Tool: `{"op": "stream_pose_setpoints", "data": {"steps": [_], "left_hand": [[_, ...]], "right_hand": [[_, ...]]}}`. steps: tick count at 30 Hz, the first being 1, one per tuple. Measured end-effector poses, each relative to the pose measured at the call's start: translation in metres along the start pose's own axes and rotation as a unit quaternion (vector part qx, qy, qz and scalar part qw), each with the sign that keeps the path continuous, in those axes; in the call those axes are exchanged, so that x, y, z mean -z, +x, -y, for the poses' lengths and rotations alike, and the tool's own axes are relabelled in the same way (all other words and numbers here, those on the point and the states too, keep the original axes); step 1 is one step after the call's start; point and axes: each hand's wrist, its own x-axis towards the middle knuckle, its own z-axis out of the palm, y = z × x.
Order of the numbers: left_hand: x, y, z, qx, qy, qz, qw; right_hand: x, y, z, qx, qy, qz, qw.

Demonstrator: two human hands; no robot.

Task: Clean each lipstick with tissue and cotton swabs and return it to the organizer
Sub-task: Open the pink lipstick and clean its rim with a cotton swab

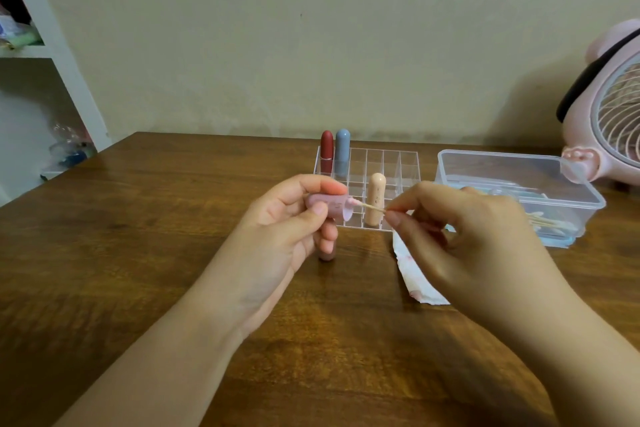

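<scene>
Left hand holds pink cap — swab inside.

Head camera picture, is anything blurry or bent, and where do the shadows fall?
Head view: soft even light, no harsh glare; wide-angle bending bows the shelf and table edges; the fan casts a soft shadow leftward on the wall; the cotton swab tip and left hand look slightly soft.

Three lipsticks are counted upright in one clear organizer: a red one, a blue one and a beige one. One pink lipstick piece, one cotton swab, one tissue, one plastic box and one pink fan are seen; two hands are counted.
</scene>
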Motion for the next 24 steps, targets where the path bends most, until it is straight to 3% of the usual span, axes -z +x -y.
{"op": "stream_pose_setpoints", "data": {"steps": [4,9,14,18,24], "left_hand": [[0.0011,0.0004,0.0003,0.002,-0.031,-0.005,0.999],[0.0017,0.0005,0.0010,-0.014,-0.001,-0.003,1.000],[0.0025,0.0010,0.0027,-0.003,-0.017,-0.005,1.000],[0.0005,0.0001,0.0022,-0.001,-0.002,-0.002,1.000],[0.0017,0.0005,-0.0008,-0.019,0.026,-0.038,0.999]], "right_hand": [[-0.0042,-0.0017,0.0033,0.019,0.002,0.028,0.999],[-0.0017,-0.0002,0.0031,0.004,0.013,0.001,1.000],[-0.0045,-0.0032,0.0067,0.019,0.042,0.045,0.998],[-0.0020,-0.0006,0.0056,0.005,0.008,0.011,1.000],[-0.0046,-0.0019,0.0075,-0.035,0.068,0.081,0.994]]}}
